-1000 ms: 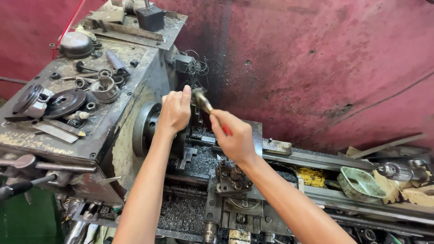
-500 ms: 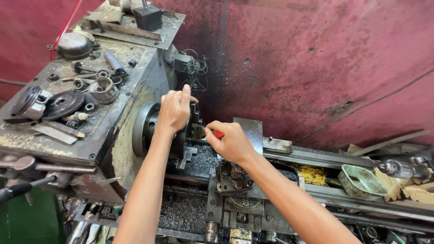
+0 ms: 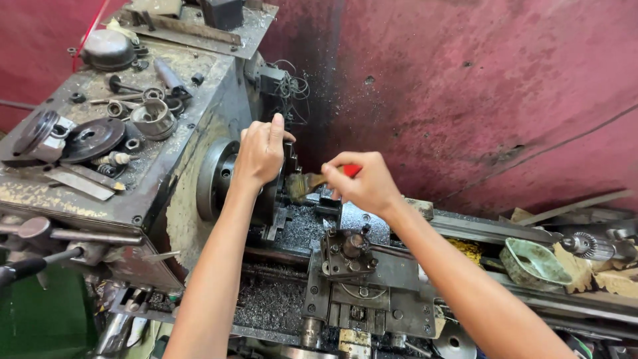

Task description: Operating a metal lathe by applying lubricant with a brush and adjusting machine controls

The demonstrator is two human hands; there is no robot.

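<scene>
While left hand (image 3: 260,151) stays on chuck (image 3: 214,178), right hand (image 3: 364,183), gripping brush (image 3: 307,183), seemingly lower.

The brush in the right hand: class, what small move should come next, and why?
Probably a short sweep of the brush toward the chuck. The right hand holds its bristles beside the chuck, which the left hand steadies, and dark metal chips lie just below.
</scene>
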